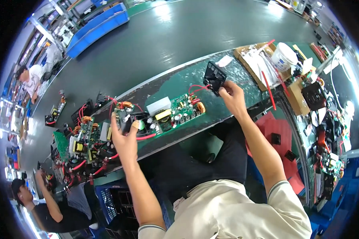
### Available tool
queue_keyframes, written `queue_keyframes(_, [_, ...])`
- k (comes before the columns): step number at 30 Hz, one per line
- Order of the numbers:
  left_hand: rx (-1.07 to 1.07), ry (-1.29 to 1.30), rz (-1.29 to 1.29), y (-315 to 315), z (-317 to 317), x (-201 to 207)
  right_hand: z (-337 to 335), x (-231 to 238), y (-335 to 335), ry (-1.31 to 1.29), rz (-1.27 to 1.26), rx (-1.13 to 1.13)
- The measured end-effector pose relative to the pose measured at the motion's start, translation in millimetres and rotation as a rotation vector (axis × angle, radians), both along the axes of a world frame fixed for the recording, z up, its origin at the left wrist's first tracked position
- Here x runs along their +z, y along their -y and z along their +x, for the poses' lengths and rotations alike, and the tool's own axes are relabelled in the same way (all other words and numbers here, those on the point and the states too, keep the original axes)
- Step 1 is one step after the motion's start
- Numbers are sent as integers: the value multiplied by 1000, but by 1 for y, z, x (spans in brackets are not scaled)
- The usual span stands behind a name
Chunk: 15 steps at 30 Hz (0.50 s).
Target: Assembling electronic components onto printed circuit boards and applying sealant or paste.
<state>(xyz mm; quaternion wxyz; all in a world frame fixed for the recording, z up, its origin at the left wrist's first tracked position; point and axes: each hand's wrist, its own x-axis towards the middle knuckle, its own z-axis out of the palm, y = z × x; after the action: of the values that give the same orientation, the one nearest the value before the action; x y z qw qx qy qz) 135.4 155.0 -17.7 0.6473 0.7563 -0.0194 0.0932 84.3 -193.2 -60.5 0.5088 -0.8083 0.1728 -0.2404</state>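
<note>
A long green circuit board (pixel 179 113) lies along the bench in front of me, crowded with coils, a yellow transformer and a pale metal heat sink (pixel 158 106). My left hand (pixel 125 143) is at the board's left end, thumb and forefinger round dark parts there; the exact grip is partly hidden. A thick red cable (pixel 146 137) leaves the board beside the thumb. My right hand (pixel 232 95) pinches the lower right edge of a black square panel (pixel 214 76), held tilted above the bench. Thin red wires (pixel 198 87) run between panel and board.
More wired circuit boards (pixel 83 139) crowd the bench on the left. A shallow cardboard box (pixel 253 65), a white bucket (pixel 284 55) and red tubes (pixel 269 91) are at the right. A blue crate (pixel 107 201) stands below; a co-worker (pixel 48 203) sits at the lower left.
</note>
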Motion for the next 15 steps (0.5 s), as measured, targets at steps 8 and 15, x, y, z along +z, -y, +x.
queue_keyframes(8, [129, -65, 584, -14, -37, 6, -19, 3, -25, -35, -224, -140])
queue_keyframes(15, [-133, 66, -872, 36, 3, 60, -71, 19, -168, 17, 1064, 989])
